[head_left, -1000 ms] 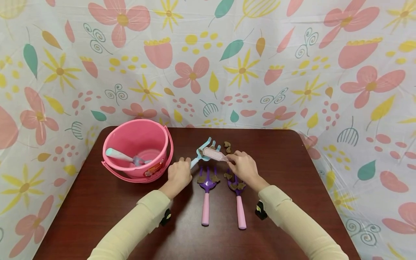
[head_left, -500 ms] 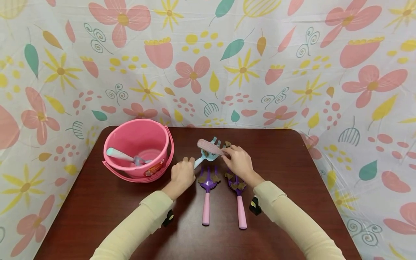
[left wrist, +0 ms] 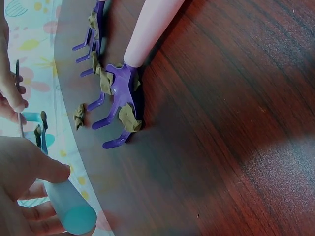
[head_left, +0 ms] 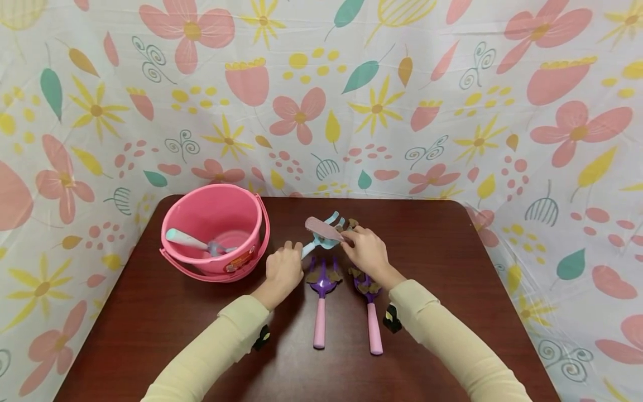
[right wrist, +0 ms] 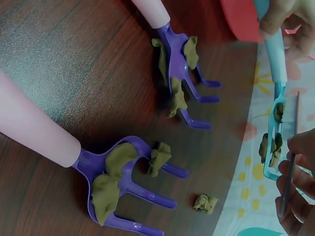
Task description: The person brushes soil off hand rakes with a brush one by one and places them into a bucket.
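My left hand [head_left: 284, 272] grips the light-blue handle of a toy garden fork [head_left: 308, 249], raised above the table. Brown clay lumps [right wrist: 279, 112] cling to its head. In my right hand [head_left: 369, 251] a flat pink paddle-shaped tool [head_left: 321, 228] is pinched by its narrow end. Its dotted blade covers part of the blue fork's head in the head view; the right wrist view shows it edge-on beside the head. Nearer to me lie a purple fork [head_left: 322, 285] and a second purple fork [head_left: 374, 329], both pink-handled, with clay stuck on their heads.
A pink bucket [head_left: 251, 251] stands at the back left, holding a tool with a pale blue handle [head_left: 187, 239]. Loose clay [right wrist: 205, 203] lies on the dark wooden table [head_left: 442, 240] beyond the purple forks. A flowered cloth [head_left: 301, 156] hangs behind the table.
The blue fork and my left hand have shifted slightly right. My right hand has moved a little left, the pink tool now tilting up leftwards over the fork's head.
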The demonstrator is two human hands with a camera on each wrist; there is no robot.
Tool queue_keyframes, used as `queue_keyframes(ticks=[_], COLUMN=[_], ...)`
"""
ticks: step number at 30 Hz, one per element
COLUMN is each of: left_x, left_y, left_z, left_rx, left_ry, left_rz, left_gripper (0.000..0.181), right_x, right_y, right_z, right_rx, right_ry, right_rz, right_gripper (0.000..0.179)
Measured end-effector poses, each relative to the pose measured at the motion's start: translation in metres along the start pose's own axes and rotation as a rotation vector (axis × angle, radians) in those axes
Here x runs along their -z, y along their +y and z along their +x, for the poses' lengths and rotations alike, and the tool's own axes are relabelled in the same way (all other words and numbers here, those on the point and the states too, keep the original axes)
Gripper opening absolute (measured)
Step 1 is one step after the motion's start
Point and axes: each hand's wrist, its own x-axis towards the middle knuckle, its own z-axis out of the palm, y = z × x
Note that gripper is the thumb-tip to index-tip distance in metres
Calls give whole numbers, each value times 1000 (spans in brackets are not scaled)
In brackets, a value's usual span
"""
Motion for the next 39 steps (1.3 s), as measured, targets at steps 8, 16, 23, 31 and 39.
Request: queue_keyframes(ticks=[8,16,23,31,39], left_x=[0,-6,-7,-6,-7], left_y=[-2,-13,-22,-27,-22], left_z=[2,4,7,8,5], left_rx=[29,90,126,136,127], left_ry=[-23,-31,-36,-72,-49], left_rz=[15,-2,-19,-30,-53], left_gripper=[27,26,26,27,28], right_x=[4,6,10,11,9], right_y=[3,10,22,36,28], right_z=[-4,-11,-18,-23,-19], right_rx=[-15,-11,-4,20,83], right_ry=[-14,-13,-10,32,144], right_rz=[-17,-34,-55,-81,-37], right_gripper=[23,21,20,21,23])
